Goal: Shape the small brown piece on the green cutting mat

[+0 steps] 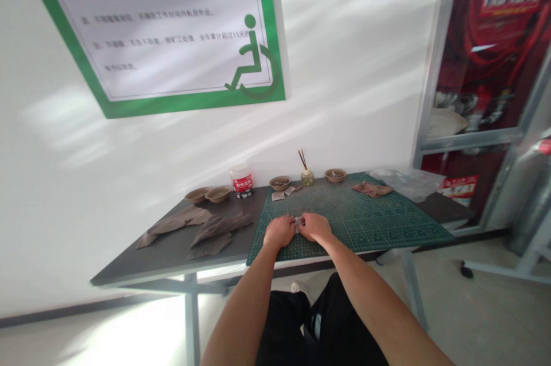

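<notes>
My left hand (pixel 279 231) and my right hand (pixel 315 226) rest close together on a green cutting mat (pixel 379 222), their fingertips meeting. Between them they pinch a small pale grey piece (pixel 298 224), partly hidden by my fingers; I cannot tell its material. Several flat grey-brown sheets (pixel 221 227), possibly bark or leather, lie on the dark tabletop (pixel 129 271) to the left of my left hand. A crumpled pinkish-brown piece (pixel 372 189) lies at the mat's far edge, beyond my right hand.
Along the back of the table stand several small brown bowls (pixel 279 183), a jar holding thin sticks (pixel 306 177), and a white tub with a red label (pixel 241 178). A clear plastic bag (pixel 407 183) lies at the far right. A wall sign (pixel 159 24) hangs above.
</notes>
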The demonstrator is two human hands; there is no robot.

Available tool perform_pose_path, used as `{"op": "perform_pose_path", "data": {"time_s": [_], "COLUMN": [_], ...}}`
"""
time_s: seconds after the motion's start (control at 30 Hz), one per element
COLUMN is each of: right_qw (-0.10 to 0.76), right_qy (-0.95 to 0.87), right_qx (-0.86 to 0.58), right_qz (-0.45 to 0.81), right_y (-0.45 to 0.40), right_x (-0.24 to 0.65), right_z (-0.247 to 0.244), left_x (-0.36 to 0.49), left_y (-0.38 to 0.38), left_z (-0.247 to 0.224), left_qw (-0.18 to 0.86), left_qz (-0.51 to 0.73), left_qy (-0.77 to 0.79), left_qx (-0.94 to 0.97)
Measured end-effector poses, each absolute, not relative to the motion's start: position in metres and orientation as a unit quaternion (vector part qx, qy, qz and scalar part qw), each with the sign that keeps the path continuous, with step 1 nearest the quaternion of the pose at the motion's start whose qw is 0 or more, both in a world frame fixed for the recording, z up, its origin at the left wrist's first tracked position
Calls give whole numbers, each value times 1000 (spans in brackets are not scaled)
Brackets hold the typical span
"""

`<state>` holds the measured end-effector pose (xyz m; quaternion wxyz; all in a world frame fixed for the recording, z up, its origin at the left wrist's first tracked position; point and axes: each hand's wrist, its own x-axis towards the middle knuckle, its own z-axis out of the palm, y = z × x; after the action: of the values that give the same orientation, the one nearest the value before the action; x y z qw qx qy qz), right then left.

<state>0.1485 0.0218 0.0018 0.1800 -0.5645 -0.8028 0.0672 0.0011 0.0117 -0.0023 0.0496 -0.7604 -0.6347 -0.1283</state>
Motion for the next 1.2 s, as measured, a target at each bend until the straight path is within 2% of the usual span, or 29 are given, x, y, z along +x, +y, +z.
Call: {"op": "perform_pose_path", "data": {"time_s": [0.2,0.53,1.2], "right_qw": [166,166,182], "right_qy": [-792,-832,-810], "right_qx": [-584,-526,-554], "right_qz": [65,67,67], "right_y": [26,23,22], "right_x": [145,150,149], "right_z": [1,5,1], "left_x": [0,-4,2], "left_y": [13,16,11], "left_z": [-4,-7,-1], "left_qw": [53,65,44], "left_qz": [-134,-134,-129], "left_qy": [-631,-618,-639], "left_qx": [-763,-772,-757]}}
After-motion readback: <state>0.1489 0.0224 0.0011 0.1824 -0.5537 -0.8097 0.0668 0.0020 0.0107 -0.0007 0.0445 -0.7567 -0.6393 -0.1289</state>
